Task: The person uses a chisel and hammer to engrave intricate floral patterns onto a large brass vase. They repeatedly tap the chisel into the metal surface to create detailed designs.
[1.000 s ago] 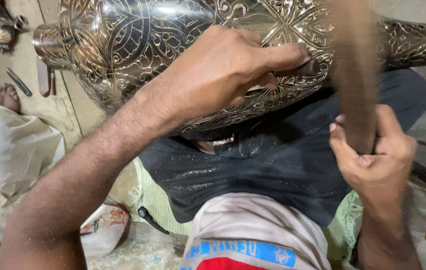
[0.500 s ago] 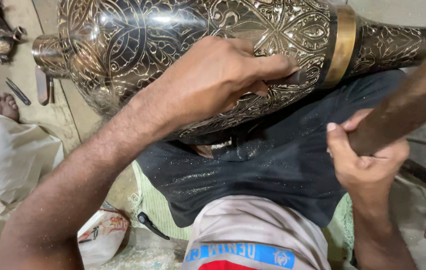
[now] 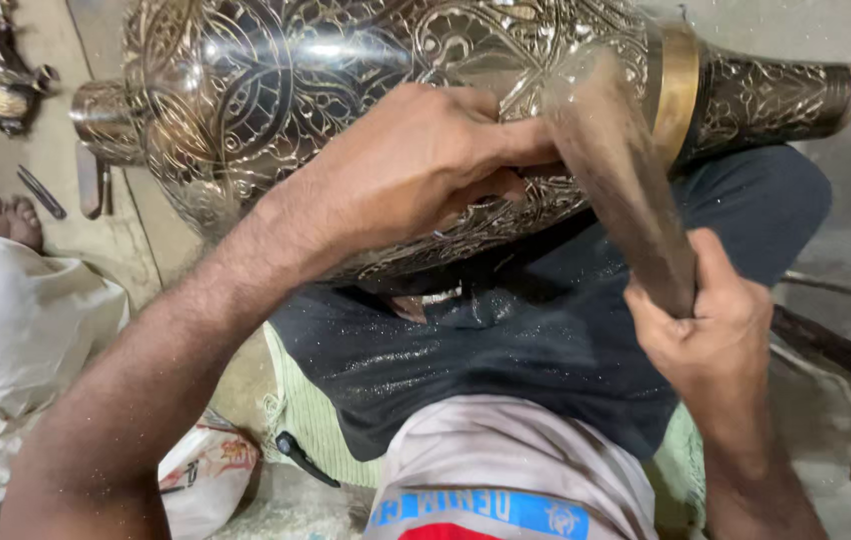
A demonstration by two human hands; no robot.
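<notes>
My left hand (image 3: 416,170) lies curled on the belly of the engraved metal vase (image 3: 276,90), fingers bent and pinching a small tool against the metal; the tool itself is mostly hidden under my fingers, so I cannot tell its shape. My right hand (image 3: 716,330) is a closed grip around the lower end of a wooden mallet handle (image 3: 626,200), which rises slanting up and left, blurred, its upper end just beside my left fingertips at the vase wall.

The vase lies on its side across my lap, on the dark cloth (image 3: 506,340) over my legs. Wide body under my left hand, narrow neck with a plain brass band (image 3: 679,85) pointing right, beyond the mallet. Its other end, a short collar, points left. Surface bright, cut all over with leaf and circle patterns.

Fine metal dust speckles the dark cloth and my left forearm.

Floor, left of the vase: a couple of slim metal tools (image 3: 43,192) and a small ornate metal piece (image 3: 8,75) near the upper left corner. Another person's toes (image 3: 8,217) and white garment (image 3: 16,330) at the left edge. A dark rod (image 3: 836,350) lies on the floor at right.
</notes>
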